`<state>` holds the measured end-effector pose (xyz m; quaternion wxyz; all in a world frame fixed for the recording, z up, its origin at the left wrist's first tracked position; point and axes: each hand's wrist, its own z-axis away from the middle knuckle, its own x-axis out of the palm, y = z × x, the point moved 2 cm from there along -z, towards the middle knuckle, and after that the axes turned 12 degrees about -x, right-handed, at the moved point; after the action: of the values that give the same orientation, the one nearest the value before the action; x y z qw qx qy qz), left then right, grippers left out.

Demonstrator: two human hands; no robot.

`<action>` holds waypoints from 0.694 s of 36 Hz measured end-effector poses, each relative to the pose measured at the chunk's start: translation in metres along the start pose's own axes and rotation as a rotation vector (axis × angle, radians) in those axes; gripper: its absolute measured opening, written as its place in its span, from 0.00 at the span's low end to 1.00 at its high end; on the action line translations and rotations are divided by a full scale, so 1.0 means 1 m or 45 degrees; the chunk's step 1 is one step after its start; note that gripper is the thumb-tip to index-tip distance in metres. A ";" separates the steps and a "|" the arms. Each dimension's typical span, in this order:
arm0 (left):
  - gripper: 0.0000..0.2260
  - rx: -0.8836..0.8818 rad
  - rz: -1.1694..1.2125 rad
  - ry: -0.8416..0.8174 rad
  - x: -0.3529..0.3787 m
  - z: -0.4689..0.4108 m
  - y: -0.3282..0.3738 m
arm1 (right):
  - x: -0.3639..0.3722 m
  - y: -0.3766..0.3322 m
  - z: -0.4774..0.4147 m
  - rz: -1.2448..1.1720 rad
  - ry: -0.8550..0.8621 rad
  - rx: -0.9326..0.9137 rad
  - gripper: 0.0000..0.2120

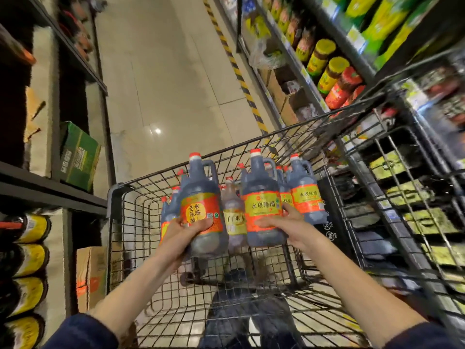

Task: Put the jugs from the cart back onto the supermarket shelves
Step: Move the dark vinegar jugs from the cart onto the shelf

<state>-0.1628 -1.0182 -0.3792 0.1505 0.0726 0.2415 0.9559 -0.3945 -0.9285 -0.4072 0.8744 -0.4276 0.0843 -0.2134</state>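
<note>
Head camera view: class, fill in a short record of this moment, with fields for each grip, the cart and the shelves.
left grip: hand holds the round-label jug low on its body, upright
right grip: hand holds the band-label jug at its label, upright
cart: wire; other red-capped jugs behind, a pale jug between the two held ones
shelves: both sides of the aisle; yellow-lidded jars on the right
task state: neither held jug is on a shelf yet

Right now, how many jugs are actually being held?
2. Left hand grips the round-label jug; right hand grips the banner-label jug. Other jugs stand unheld in the cart.
</note>
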 end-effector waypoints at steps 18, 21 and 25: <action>0.34 0.431 -0.496 -0.188 0.102 0.078 0.025 | -0.082 -0.025 0.134 -0.240 0.255 -0.480 0.34; 0.33 0.520 -0.560 -0.242 0.128 0.100 0.015 | -0.105 -0.023 0.170 -0.239 0.322 -0.556 0.35; 0.37 0.626 -0.611 -0.303 0.162 0.134 -0.012 | -0.137 -0.013 0.229 -0.286 0.428 -0.638 0.30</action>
<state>-0.2846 -0.8973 -0.2572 0.3756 0.1586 0.4549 0.7917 -0.4452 -0.7113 -0.2602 0.6867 -0.5950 0.2297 -0.3489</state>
